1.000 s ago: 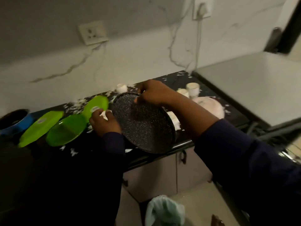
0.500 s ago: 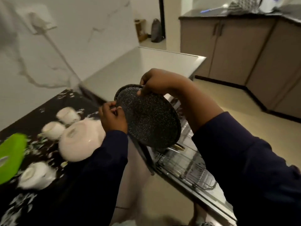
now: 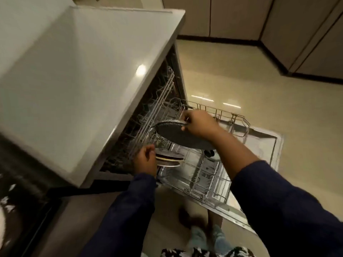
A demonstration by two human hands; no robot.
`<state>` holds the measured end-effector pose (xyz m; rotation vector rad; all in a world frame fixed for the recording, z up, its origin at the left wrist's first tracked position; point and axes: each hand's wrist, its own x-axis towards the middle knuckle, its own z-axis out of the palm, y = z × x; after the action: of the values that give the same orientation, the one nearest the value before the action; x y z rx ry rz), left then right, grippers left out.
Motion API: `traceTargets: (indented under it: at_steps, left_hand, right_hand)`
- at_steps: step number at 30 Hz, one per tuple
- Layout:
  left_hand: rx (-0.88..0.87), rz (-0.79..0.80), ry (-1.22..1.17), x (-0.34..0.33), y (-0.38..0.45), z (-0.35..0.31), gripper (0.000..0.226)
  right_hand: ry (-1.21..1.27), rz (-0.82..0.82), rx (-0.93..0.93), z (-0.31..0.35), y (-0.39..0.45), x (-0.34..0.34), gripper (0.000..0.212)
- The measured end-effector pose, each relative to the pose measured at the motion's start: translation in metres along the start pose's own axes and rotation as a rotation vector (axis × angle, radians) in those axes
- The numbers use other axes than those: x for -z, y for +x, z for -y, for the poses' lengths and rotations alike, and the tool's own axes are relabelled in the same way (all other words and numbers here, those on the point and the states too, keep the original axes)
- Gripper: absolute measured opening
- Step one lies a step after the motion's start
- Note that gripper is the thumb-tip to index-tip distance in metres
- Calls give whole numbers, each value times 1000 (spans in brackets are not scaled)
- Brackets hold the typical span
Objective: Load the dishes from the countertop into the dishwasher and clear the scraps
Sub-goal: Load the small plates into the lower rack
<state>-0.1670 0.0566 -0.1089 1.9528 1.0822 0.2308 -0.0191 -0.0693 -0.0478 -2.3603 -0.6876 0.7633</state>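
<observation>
Over the pulled-out lower rack [image 3: 213,182], right hand [image 3: 199,125] grip clasps the speckled pan [image 3: 178,135] rim, now off the table and above the dishwasher [image 3: 115,75]. Left hand [image 3: 146,160] now holds stacked plates [image 3: 169,161] near the rack's left edge.

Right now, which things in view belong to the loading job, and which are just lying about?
In the job: speckled dark plate, right hand, left hand, stacked plates, lower dishwasher rack, open dishwasher door.
Lying about: base cabinets, floor.
</observation>
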Motion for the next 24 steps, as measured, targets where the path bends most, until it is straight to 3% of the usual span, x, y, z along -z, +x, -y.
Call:
traceTargets:
  at_steps: [3,8,18,24]
  left_hand:
    - [110,15,-41,-34,20,42,18]
    - [299,-92,-85,-63,64,106,18]
    - [232,-196,-83,-79,101,155,20]
    - [191,-162,-112,-82,104,163,19]
  right_hand:
    - [13,-19,-19,-36,32,-59,29]
    - [46,-29,6,-69,67,-152,32]
    - [-37,49,198,-81,106,-255,33]
    - [-1,-129,246,-78,103,-269,15]
